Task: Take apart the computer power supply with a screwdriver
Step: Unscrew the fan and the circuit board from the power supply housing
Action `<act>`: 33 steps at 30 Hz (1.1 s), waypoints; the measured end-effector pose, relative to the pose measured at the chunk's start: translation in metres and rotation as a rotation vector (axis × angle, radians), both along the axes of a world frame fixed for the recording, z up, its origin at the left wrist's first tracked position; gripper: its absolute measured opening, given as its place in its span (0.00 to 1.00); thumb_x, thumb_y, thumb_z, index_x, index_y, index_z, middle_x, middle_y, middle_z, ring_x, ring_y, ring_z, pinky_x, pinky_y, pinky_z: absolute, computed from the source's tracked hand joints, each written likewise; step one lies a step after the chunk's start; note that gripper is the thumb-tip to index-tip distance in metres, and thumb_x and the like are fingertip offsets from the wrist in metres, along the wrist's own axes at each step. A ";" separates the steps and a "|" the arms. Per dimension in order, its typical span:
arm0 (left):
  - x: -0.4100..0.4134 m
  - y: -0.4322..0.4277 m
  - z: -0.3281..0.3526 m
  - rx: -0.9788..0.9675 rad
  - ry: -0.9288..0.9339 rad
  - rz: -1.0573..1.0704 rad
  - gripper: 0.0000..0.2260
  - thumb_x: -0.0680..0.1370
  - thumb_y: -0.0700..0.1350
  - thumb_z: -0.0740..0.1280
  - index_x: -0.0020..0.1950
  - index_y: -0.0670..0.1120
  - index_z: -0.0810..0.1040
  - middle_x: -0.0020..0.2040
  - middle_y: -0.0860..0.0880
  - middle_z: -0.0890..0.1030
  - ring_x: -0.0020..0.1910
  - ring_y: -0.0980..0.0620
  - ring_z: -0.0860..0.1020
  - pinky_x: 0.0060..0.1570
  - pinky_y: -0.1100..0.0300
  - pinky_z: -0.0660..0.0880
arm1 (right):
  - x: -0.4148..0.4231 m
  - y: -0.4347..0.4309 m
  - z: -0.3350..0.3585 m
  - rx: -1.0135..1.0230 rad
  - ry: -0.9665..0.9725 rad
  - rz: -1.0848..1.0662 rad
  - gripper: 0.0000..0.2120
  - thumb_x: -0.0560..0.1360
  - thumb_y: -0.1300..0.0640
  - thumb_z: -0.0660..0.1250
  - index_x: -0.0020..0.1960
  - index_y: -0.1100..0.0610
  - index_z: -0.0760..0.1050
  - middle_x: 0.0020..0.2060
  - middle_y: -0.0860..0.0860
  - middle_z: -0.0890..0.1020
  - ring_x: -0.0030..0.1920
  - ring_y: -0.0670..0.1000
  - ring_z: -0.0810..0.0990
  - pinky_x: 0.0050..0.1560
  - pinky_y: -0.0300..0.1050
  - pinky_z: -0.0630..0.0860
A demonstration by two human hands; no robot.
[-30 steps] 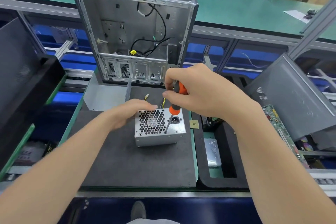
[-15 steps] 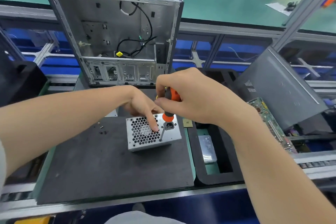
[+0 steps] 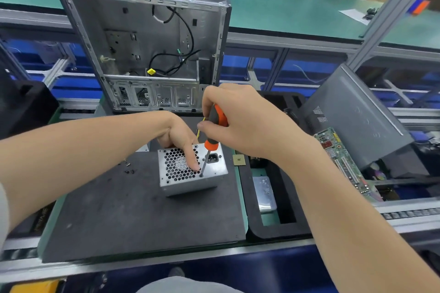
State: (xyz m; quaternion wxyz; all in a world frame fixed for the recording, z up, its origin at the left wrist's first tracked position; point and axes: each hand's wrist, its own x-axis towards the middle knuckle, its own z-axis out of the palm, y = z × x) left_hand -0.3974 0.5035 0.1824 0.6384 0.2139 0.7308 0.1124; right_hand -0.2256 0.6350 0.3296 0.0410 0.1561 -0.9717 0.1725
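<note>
On power supply (image 3: 217,169), left hand (image 3: 181,135) now beside screwdriver (image 3: 210,144)

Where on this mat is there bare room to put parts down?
The near half of the mat, between the power supply and the front edge, is bare. Left of the supply lie loose screws. Behind it is crowded: the left hand, the right hand with the screwdriver, and the computer case.
</note>
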 end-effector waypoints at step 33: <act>0.022 -0.005 0.039 -0.016 -0.080 0.223 0.27 0.69 0.36 0.74 0.69 0.40 0.78 0.65 0.40 0.80 0.71 0.38 0.75 0.76 0.41 0.65 | -0.048 -0.038 0.007 0.231 -0.014 -0.112 0.14 0.80 0.50 0.68 0.39 0.57 0.77 0.30 0.50 0.72 0.29 0.50 0.70 0.29 0.40 0.67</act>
